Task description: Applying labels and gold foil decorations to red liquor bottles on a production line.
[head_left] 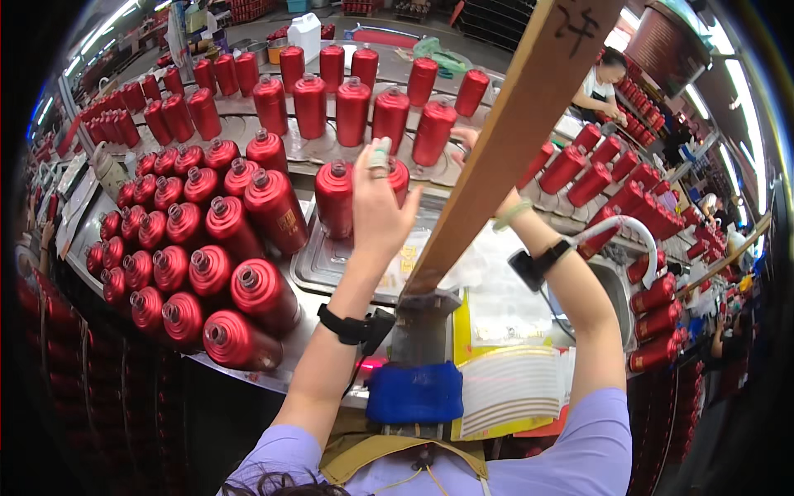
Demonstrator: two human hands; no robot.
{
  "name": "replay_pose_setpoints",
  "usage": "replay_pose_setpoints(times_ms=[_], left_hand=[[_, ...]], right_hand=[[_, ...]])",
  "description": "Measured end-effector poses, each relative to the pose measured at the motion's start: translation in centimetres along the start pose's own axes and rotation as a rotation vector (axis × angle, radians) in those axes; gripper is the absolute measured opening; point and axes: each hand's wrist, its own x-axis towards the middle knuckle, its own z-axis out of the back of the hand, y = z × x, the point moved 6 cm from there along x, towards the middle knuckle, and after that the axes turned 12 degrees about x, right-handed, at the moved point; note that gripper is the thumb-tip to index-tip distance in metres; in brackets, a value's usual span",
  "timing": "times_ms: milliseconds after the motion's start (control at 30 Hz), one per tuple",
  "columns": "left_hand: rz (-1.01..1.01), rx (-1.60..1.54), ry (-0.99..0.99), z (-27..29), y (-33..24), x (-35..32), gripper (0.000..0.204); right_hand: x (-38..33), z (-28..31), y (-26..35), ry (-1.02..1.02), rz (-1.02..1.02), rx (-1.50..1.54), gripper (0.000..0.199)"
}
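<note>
From the head camera I monitored, the left hand was raised at a metal tray, its thumb spread from its fingers, some of which bore pale coverings; I could not tell whether it touched the partly hidden red bottle behind it. A second red bottle stood upright just to its left. The right hand was partly concealed by a wooden post; its visible fingers lay near a third red bottle on the conveyor, and I could not tell whether they held anything. At left, a dense bottle group covered the tabletop. A blue pouch lay between the forearms, beside pale curved strips.
</note>
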Motion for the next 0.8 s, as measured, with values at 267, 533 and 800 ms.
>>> replay_pose_setpoints(times_ms=[267,533,800], left_hand=[[0.019,0.354,0.217,-4.5,1.1,-0.4,0.066],[-0.055,0.247,0.264,-4.9,1.7,-1.4,0.063],[-0.060,0.240,0.145,-2.5,1.0,0.8,0.078]], right_hand=[[5.0,-3.9,-14.6,-0.020,-0.438,-0.434,0.039],[1.5,1.1,-17.6,0.011,-0.886,-0.504,0.025],[-1.7,11.2,-4.5,-0.065,-0.677,-0.440,0.009]])
